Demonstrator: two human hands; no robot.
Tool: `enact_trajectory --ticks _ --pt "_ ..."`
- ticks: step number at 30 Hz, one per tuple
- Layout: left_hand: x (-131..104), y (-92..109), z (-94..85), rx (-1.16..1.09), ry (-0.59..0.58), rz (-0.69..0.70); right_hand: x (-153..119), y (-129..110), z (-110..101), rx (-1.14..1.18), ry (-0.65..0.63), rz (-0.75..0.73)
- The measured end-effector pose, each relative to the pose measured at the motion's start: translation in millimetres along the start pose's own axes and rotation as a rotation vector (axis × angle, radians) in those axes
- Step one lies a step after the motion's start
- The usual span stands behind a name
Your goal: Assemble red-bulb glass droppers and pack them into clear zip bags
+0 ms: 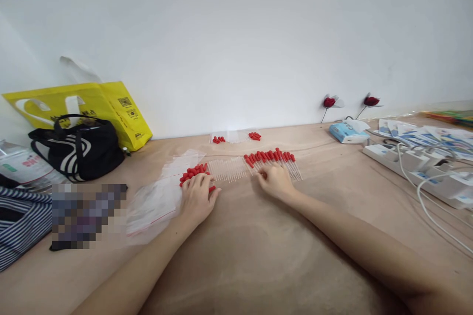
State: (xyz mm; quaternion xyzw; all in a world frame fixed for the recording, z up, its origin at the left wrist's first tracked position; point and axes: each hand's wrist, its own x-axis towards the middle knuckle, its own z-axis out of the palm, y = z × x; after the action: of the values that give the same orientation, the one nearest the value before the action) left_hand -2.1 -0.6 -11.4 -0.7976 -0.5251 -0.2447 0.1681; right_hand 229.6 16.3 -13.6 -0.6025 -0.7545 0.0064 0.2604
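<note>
My left hand (197,198) rests over a pile of small red caps (192,173), fingers spread forward and thumb apart. One red cap shows between its thumb and fingers, not visibly gripped. My right hand (277,180) is closed, fingertips curled down beside a row of thin whitish sticks with red caps (271,155). What its fingers pinch is hidden. Between both hands lies a row of bare whitish sticks (229,169). Clear plastic zip bags (157,202) spread under and left of my left hand.
Farther back, near the wall, lies a clear bag with red caps (219,140) at either end. A yellow bag (135,123) and black bag (98,150) stand left. On the right are a tissue pack (347,133), power strip (417,170), white cables (424,206) and flat packets (424,135).
</note>
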Motion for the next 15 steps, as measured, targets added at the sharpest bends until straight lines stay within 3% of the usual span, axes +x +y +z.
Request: enact_trajectory --ticks 5,9,15 --pt "-3 -12 -3.8 0.088 -0.108 -0.057 28 5 15 -0.070 0.091 0.194" --pt "-2 -9 -9.1 0.111 -0.195 -0.093 40 0 24 -0.113 0.073 0.282" --pt "-1 -7 -7.0 0.141 -0.206 -0.079 45 -2 27 -0.140 0.031 0.299"
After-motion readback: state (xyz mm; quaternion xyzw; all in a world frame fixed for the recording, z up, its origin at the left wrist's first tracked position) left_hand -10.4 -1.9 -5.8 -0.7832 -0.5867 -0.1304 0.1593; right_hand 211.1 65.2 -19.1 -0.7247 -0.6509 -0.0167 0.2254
